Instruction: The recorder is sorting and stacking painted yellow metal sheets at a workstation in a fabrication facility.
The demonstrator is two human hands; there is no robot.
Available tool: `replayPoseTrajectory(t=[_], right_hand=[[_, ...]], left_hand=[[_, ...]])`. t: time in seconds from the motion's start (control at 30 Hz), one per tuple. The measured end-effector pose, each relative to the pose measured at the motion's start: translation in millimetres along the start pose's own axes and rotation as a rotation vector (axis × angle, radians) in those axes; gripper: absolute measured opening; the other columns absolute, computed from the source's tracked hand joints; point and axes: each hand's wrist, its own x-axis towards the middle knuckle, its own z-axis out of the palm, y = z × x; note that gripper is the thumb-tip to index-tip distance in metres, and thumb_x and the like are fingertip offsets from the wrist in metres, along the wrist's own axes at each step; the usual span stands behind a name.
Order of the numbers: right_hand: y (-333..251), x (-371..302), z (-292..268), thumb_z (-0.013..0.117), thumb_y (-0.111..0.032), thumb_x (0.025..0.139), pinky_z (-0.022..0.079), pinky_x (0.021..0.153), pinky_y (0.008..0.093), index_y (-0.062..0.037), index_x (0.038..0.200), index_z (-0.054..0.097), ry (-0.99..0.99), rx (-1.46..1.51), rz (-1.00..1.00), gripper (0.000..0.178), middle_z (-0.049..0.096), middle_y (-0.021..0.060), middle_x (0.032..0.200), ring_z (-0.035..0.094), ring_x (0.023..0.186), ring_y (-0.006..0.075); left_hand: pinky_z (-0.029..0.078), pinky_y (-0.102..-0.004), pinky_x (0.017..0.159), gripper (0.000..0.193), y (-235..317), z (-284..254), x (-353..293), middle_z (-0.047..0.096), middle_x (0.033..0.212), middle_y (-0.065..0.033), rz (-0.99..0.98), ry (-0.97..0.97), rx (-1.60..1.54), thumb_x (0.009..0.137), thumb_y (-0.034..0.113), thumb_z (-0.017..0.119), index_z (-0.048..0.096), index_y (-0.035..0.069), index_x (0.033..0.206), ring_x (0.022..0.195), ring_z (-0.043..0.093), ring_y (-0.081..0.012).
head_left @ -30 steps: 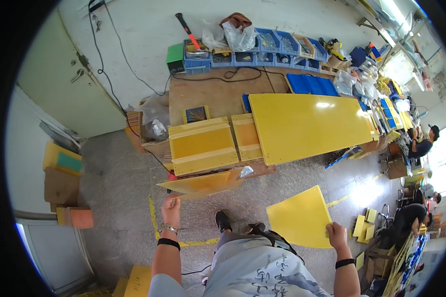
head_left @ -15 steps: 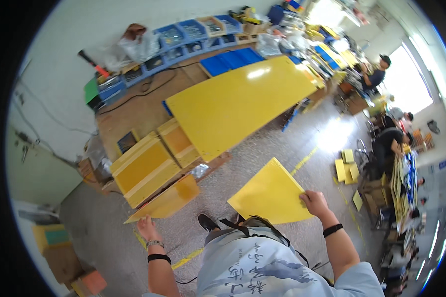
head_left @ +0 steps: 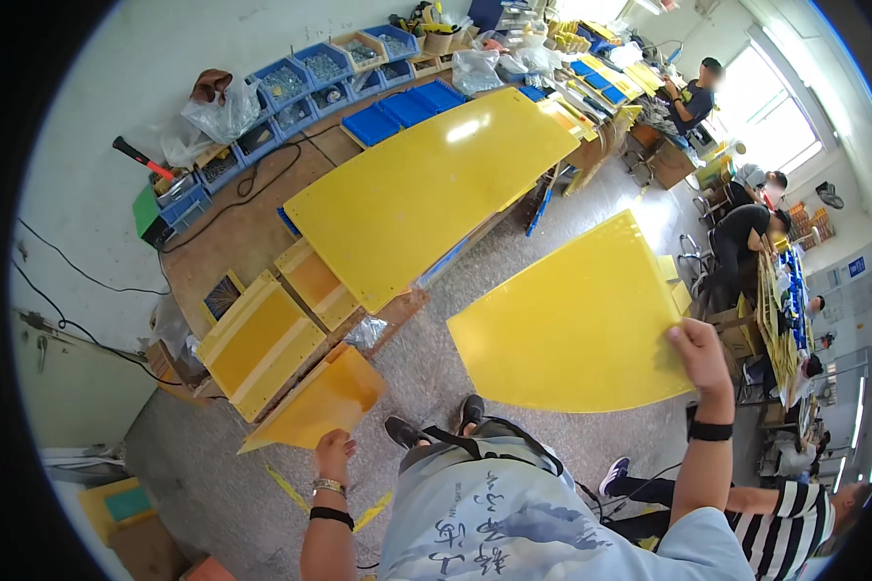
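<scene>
My right hand (head_left: 700, 356) grips a large flat yellow panel (head_left: 572, 320) at its right edge, thumb on the top face. The panel hangs tilted over the floor in front of my legs. At the lower left, my left hand (head_left: 334, 450) is closed at the near edge of a smaller yellow panel (head_left: 315, 402), which stands tilted beside the table end. Fingers are partly hidden there. A long glossy yellow panel (head_left: 436, 194) lies across the table, with yellow boards with pale strips (head_left: 262, 344) at its near end.
Blue parts bins (head_left: 291, 82) line the wall side of the wooden table (head_left: 228, 257). A red-handled hammer (head_left: 140, 155) stands at the left. A person in a striped shirt (head_left: 785, 513) is close at my lower right; several co-workers are farther right. A cable (head_left: 247, 189) crosses the table.
My right hand has raised the larger panel to the right and turned its face more into view. My left hand has shifted right along the smaller panel. A striped-shirted person has appeared at lower right.
</scene>
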Motion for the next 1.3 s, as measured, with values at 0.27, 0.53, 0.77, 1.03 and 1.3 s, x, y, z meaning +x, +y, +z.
replayPoseTrajectory(t=[0.27,0.53,0.77,1.03,1.3], right_hand=[[-17,-26,-89,0.055,-0.028,0.104,0.036,0.059,0.021,-0.001,0.09,0.062,0.254,-0.019,-0.052,0.031,0.054,-0.0082,0.077,0.044,0.069,0.0008],[11,-42,-115,0.052,-0.027,0.106,0.038,0.062,0.0188,-0.0001,0.098,0.065,0.353,0.144,-0.002,0.031,0.059,-0.0076,0.081,0.047,0.069,-0.0002],[75,-31,-123,0.055,-0.027,0.105,0.029,0.062,0.0205,-0.0029,0.087,0.059,0.281,0.274,-0.188,0.03,0.047,-0.0103,0.076,0.036,0.069,0.0008],[112,-17,-135,0.058,-0.028,0.104,0.04,0.075,0.0223,0.0024,0.106,0.065,0.246,0.342,-0.242,0.031,0.064,-0.0033,0.093,0.052,0.083,0.0044],[111,-19,-120,0.05,-0.024,0.108,0.039,0.073,0.0195,0.0007,0.105,0.063,0.27,0.222,-0.054,0.029,0.061,-0.0055,0.09,0.049,0.08,0.0024]], left_hand=[[0.054,-0.0301,0.073,0.032,-2,60,13,0.066,0.103,-0.0064,0.056,-0.216,0.184,0.097,0.028,0.065,0.062,0.002,0.115,0.092,0.068,-0.0197],[0.046,-0.0401,0.098,0.078,-4,60,35,0.044,0.145,-0.0138,-0.275,-0.005,-0.033,0.091,0.05,0.07,0.038,0.009,0.149,0.124,0.05,-0.0329],[0.052,-0.035,0.069,0.035,-79,45,29,0.065,0.098,-0.0053,-0.243,0.006,0.205,0.092,0.035,0.067,0.063,0.007,0.112,0.083,0.063,-0.019],[0.053,-0.037,0.068,0.033,-95,5,18,0.07,0.104,-0.0109,-0.126,0.071,0.566,0.086,0.029,0.07,0.069,0.003,0.107,0.082,0.068,-0.0255],[0.046,-0.0426,0.106,0.049,-93,35,21,0.063,0.128,-0.0251,0.188,0.09,1.001,0.079,0.023,0.071,0.065,0.004,0.123,0.127,0.056,-0.0379]])
